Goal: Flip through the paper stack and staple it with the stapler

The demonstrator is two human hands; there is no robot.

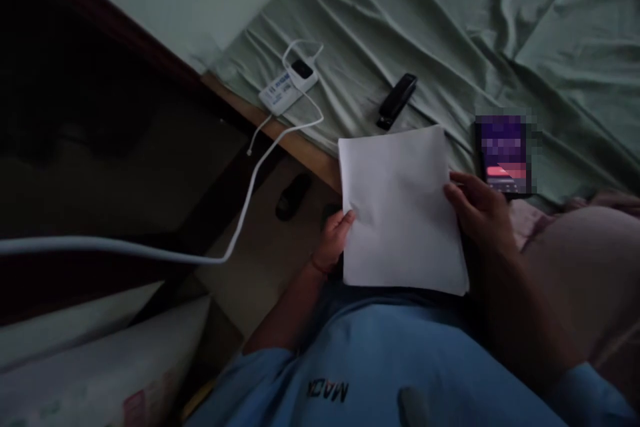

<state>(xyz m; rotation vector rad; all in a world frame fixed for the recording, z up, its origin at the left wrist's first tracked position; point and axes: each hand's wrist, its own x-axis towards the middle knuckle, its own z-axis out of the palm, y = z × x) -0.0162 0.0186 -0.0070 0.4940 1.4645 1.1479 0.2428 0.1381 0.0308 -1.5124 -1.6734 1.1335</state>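
Hands [407, 223] gripping paper's [400, 207] opposite edges

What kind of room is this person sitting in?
Most likely a bedroom: a rumpled green bedsheet over a bed with a wooden frame edge, a power bank charging on it, and dim light.

one paper stack [400, 207], one stapler [397, 101], one phone [504, 153]

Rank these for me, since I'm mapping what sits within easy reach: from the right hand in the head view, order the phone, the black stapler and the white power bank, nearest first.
From the right hand:
1. Phone, lit, just beyond its fingers on the bed.
2. Black stapler, farther up and to the left.
3. White power bank, farthest left, near the bed's edge.
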